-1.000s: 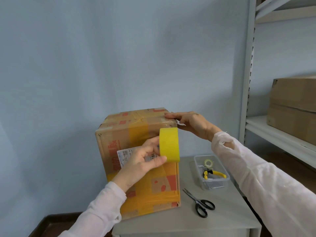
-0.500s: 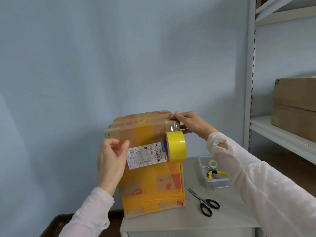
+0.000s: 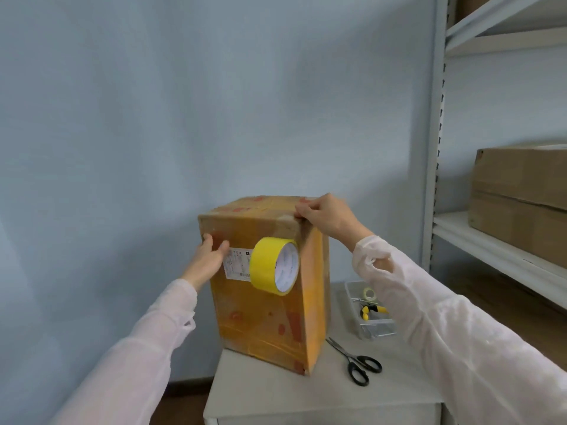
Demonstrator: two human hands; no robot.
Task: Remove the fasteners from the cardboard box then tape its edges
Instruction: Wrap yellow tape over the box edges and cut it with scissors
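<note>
The cardboard box (image 3: pixel 270 317), covered in yellow-orange tape, stands upright on a small table (image 3: pixel 306 400), one corner turned toward me. A roll of yellow tape (image 3: pixel 270 265) hangs against its front face next to a white shipping label (image 3: pixel 237 266). A pulled strip runs from the roll up to the box's top right corner. There my right hand (image 3: pixel 325 216) holds the tape's end down with bent fingers and thumb. My left hand (image 3: pixel 208 256) presses flat on the front face, just left of the label.
Black scissors (image 3: pixel 359 363) lie on the table right of the box. Behind them is a clear plastic tray (image 3: pixel 368 317) holding yellow-handled pliers and a small tape roll. A metal shelf unit (image 3: pixel 435 148) with brown cartons (image 3: pixel 521 197) stands at the right. A wall is close behind.
My left hand let go of the tape roll, which now hangs from its strip, and moved to the box's left front face. The box has turned so its right corner faces me.
</note>
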